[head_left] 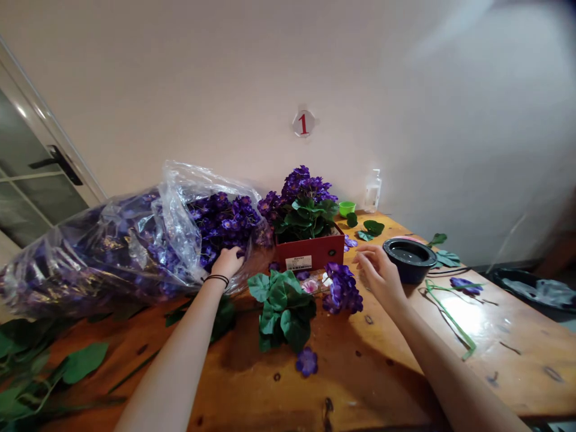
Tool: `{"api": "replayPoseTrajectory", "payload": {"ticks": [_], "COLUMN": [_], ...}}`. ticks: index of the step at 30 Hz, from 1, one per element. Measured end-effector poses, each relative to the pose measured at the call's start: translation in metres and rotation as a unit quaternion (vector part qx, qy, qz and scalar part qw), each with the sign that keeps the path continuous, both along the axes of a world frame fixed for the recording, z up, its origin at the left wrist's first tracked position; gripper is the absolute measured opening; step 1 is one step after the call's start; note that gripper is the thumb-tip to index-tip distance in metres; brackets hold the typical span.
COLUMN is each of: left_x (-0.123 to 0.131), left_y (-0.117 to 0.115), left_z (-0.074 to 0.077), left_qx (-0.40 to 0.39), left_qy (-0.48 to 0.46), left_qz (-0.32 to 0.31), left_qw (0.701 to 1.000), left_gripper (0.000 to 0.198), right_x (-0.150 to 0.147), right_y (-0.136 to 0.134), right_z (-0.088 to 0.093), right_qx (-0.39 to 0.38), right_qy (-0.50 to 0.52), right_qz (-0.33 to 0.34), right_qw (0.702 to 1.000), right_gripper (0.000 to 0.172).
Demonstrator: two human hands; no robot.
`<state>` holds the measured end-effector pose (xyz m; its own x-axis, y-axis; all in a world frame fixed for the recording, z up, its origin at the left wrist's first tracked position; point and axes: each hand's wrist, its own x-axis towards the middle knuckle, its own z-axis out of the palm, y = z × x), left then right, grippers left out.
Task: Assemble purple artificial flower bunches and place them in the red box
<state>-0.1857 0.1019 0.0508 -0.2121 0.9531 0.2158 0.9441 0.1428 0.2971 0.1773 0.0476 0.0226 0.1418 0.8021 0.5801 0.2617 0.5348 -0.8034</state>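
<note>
1. Left hand [227, 263]: reaches into the mouth of a clear plastic bag [112, 252], pressed against a mass of purple artificial flowers [225, 225]. The fingers are buried among the blooms, so whether they grip cannot be told. A black wrist band [217, 279] circles the wrist.
2. Right hand [380, 273]: raised just above the table, fingers loosely curved, palm down, holding nothing visible. It is nearest a cut purple flower cluster [342, 289] and a round black bowl [407, 259].
3. Wooden table [495, 342]: orange-brown, knotted, and bearing all the items below.
4. Leafy flower stem [283, 309]: lies between the hands, beside the purple cluster. A single loose purple bloom [306, 362] lies just in front.
5. Red cardboard box [310, 252]: stands against the wall, holding a leafy bunch of purple flowers [303, 192].
6. Small green cup [346, 208] and clear plastic bottle [372, 192]: stand behind the box, to its right.
7. Loose green leaves [371, 228]: scattered near the bowl. A long green stem [450, 318] lies to its right.
8. Long leafy stems [49, 369]: lie at the table's left end.
9. Wall disc [303, 123]: bears a red numeral 1.
</note>
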Motion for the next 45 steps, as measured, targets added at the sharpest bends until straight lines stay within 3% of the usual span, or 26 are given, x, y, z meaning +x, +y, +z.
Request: {"api": "replayPoseTrajectory", "payload": {"ticks": [4,7,11,15,16,19,22,24,26,30,33,36,40,43,45], "left_x": [-0.013,-0.010,-0.009,0.013,0.025,0.078,0.134,0.161,0.176,0.178,0.173,0.173,0.176,0.175,0.173], "left_y": [0.023,0.028,0.020,-0.020,-0.034,-0.080,-0.112,-0.121,-0.122,-0.118,-0.117,-0.118,-0.120,-0.121,-0.122], "left_z": [-0.028,-0.030,0.002,0.049,0.059,0.074,0.065,0.052,0.038,0.017,0.008,0.003,0.000,0.002,0.004], "left_qx": [-0.028,-0.007,0.069,0.133,0.149,0.180,0.134,0.117,0.152,0.259,0.230,0.172,0.164,0.189,0.205], "left_qy": [-0.035,-0.067,-0.114,-0.168,-0.187,-0.280,-0.271,-0.262,-0.269,-0.254,-0.179,-0.158,-0.192,-0.255,-0.338], "left_qz": [0.019,0.016,-0.005,-0.055,-0.078,-0.232,-0.331,-0.370,-0.367,-0.334,-0.344,-0.354,-0.334,-0.327,-0.323], "left_qw": [0.999,0.998,0.991,0.975,0.968,0.914,0.894,0.884,0.878,0.870,0.893,0.906,0.908,0.890,0.860], "left_gripper": [0.026,0.024,0.026,0.044,0.046,0.039,0.028,0.023,0.021,0.028,0.022,0.019,0.019,0.020,0.026], "right_x": [-0.005,-0.005,-0.005,-0.009,-0.010,-0.017,-0.022,-0.023,-0.023,-0.022,-0.024,-0.028,-0.031,-0.030,-0.030], "right_y": [-0.002,-0.002,-0.002,-0.008,-0.012,-0.026,-0.036,-0.035,-0.029,-0.019,-0.023,-0.030,-0.034,-0.035,-0.036], "right_z": [-0.001,-0.002,-0.001,0.005,0.007,0.016,0.020,0.017,0.014,0.014,0.018,0.019,0.015,0.014,0.014], "right_qx": [-0.010,-0.011,-0.004,0.003,-0.001,-0.028,-0.052,-0.067,-0.087,-0.103,-0.112,-0.137,-0.133,-0.119,-0.113], "right_qy": [-0.022,-0.031,-0.015,-0.001,-0.001,-0.009,0.001,0.036,0.101,0.266,0.312,0.294,0.274,0.236,0.193], "right_qz": [0.019,0.021,0.018,0.041,0.066,0.188,0.281,0.274,0.223,0.164,0.202,0.243,0.269,0.306,0.338], "right_qw": [1.000,0.999,1.000,0.999,0.998,0.982,0.958,0.959,0.966,0.944,0.922,0.914,0.914,0.915,0.914], "right_gripper": [0.021,0.019,0.018,0.020,0.022,0.046,0.065,0.053,0.038,0.042,0.040,0.036,0.036,0.033,0.039]}}
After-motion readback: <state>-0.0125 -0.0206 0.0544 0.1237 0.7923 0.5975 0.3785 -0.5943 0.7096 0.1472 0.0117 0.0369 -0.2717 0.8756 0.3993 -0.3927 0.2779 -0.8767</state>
